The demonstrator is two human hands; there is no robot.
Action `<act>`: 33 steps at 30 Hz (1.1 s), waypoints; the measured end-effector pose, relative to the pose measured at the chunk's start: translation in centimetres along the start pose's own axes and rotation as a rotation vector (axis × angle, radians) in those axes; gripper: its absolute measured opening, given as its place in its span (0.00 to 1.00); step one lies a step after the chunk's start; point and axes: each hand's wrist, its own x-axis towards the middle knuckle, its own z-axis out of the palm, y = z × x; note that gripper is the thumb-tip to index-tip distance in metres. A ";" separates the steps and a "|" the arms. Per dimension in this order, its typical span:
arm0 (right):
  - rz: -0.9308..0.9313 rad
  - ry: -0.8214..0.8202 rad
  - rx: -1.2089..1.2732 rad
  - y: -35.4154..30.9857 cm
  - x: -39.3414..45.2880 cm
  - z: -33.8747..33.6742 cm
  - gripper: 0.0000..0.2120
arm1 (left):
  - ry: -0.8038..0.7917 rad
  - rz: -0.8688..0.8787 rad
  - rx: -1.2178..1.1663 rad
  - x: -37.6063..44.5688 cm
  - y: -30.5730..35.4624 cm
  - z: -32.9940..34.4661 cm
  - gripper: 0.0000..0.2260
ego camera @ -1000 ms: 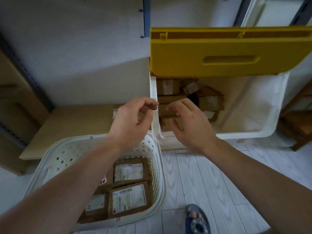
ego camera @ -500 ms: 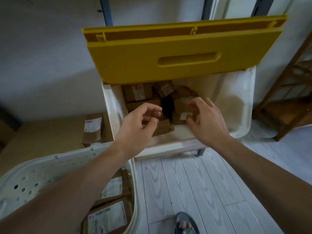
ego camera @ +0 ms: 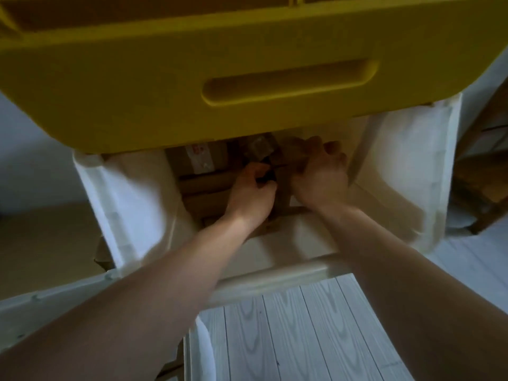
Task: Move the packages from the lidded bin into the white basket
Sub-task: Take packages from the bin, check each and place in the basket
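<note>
Both arms reach from the bottom of the frame into the lidded bin, a white tub filling the middle of the picture, with its yellow lid swung up across the whole upper part, presumably so that both hands can get at what lies on the bottom. The packages are brown cardboard parcels heaped at the centre of the bin, under the lid's lower edge; I count at least four of them, one with a white label at the upper left of the heap, though blur and shadow hide where some end, so the true number may be higher. The left hand is down on the heap at the centre, its fingers curled in toward a dark gap between parcels; whether they already pinch one I cannot tell. The right hand, just right of it, has its fingers bent over the far edge of a parcel at the upper right of the heap and seems to grasp it, probably to lift it clear. Two hands and one bin are in view. The white basket shows only as a rim at the lower left, beside the bin, close enough for a short carry. Pale floorboards fill the bottom centre
</note>
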 end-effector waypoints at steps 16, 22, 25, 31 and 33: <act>0.216 -0.249 0.183 1.7 3.6 0.1 0.24 | -0.122 -0.340 -0.353 2.0 1.2 4.5 0.12; 0.260 -0.262 0.244 1.1 2.1 -2.1 0.18 | -0.108 -0.344 -0.414 0.3 1.7 3.4 0.14; 0.315 -0.261 0.310 0.7 1.3 -3.0 0.17 | -0.086 -0.303 -0.403 -1.1 2.0 3.5 0.15; 0.554 -0.162 0.634 0.1 -0.5 -4.7 0.38 | 0.067 -0.409 -0.588 -2.7 4.3 3.1 0.15; 0.560 -0.153 0.711 0.5 -1.3 -4.6 0.35 | 0.171 -0.541 -0.656 -3.0 5.3 2.7 0.23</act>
